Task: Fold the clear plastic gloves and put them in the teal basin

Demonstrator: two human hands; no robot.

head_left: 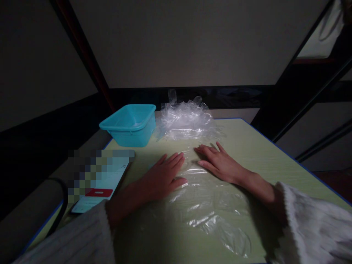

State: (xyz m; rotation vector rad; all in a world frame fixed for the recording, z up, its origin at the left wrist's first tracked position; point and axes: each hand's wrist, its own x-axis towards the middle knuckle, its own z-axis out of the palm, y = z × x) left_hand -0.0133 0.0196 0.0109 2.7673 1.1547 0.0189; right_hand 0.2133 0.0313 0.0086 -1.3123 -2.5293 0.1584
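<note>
My left hand (162,176) lies flat, fingers stretched out, on a clear plastic sheet or bag (209,209) spread over the pale green table (264,154). My right hand (220,162) lies flat on the same plastic just to the right, fingers pointing left. Both hands press on the film and hold nothing. A heap of crumpled clear plastic gloves or bags (185,119) sits at the table's far edge, beyond the hands.
A turquoise plastic tub (129,124) stands at the far left of the table. A phone with a lit screen (99,183) lies at the left, by my left wrist. Dark metal frame bars (302,99) rise on the right.
</note>
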